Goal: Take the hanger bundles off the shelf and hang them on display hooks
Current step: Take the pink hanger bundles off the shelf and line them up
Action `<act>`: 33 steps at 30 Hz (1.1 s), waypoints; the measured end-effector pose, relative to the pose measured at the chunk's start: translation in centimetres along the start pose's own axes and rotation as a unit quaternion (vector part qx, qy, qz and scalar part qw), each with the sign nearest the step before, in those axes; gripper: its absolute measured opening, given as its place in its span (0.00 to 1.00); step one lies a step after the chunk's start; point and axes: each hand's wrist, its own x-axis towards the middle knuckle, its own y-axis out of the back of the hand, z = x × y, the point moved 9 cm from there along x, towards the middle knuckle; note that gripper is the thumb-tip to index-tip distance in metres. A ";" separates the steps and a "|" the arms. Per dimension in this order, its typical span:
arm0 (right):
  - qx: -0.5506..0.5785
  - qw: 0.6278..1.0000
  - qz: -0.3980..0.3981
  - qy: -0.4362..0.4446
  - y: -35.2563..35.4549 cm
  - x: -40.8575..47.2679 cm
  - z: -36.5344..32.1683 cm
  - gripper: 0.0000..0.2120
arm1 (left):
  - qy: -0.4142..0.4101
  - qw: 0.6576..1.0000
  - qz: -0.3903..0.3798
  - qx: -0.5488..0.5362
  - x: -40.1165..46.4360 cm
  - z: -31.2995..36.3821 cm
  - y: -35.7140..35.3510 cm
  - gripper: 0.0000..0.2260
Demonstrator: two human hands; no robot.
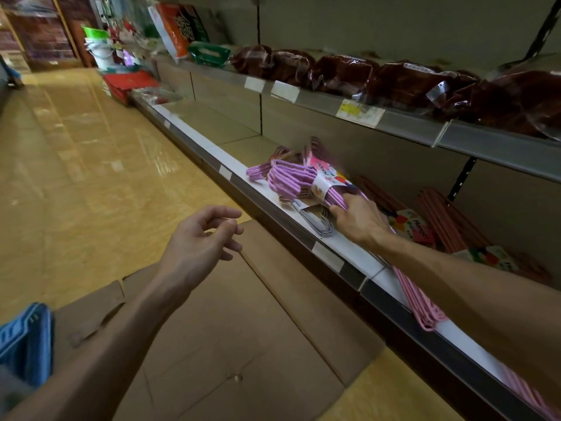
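Observation:
A bundle of purple hangers [293,179] with a colourful paper band lies on the lower shelf [212,151]. My right hand [359,218] grips this bundle just below the band. A white hanger bundle [318,221] lies under it, near the shelf's front edge. Pink hangers [425,311] stretch along the shelf beneath my right forearm. Red-orange hanger bundles [443,220] lie further back on the shelf. My left hand [200,241] hovers over the aisle with its fingers loosely curled and nothing in it. No display hooks are in view.
Flattened cardboard boxes [243,329] cover the floor beside the shelf. A blue basket [25,341] sits at the lower left. The upper shelf [394,120] holds dark red goods in plastic bags. Yellow tiled aisle floor runs off to the left.

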 end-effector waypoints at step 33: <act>-0.183 0.869 0.072 0.453 0.3 -7.4 -21.1 0.12 | -0.129 0.958 0.071 0.246 -3.7 5.3 10.5 0.20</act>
